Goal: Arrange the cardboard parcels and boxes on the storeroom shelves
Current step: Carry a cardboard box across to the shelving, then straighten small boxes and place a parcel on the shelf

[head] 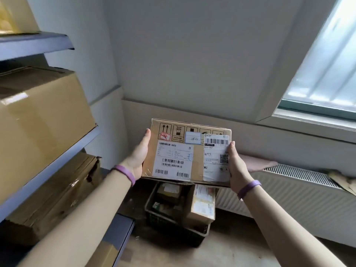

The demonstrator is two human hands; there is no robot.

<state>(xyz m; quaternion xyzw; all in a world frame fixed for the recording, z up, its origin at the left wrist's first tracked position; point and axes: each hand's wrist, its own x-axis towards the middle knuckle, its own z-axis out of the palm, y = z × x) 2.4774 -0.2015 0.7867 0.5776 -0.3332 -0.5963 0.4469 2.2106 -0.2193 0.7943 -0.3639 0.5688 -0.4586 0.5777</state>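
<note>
- Cardboard parcel (pixel 189 151): 1 flat brown box, held in the air at centre, between the 2 hands, above the floor crate and clear of the shelves. Its top face carries 2 white shipping labels, 1 small blue-edged sticker and printed handling symbols along the far edge.
- Left hand (pixel 138 155): grips the parcel's left edge, thumb laid along the top. The fingers go underneath, out of sight. Purple wristband (pixel 124 173).
- Right hand (pixel 238 166): grips the right edge, thumb on the right-hand label, fingers hidden below.
- Shelf rack (pixel 48 170): left side, grey boards.
- Large taped box (pixel 42 122): on the middle board.
- Torn box (pixel 57 189): on the board below.
- Black crate (pixel 169 228): on the floor beneath the parcel, holding small packages.
- Small labelled box (pixel 203 205): at the crate's right side.
- Radiator (pixel 289 199): right, under the window (pixel 327 64).
</note>
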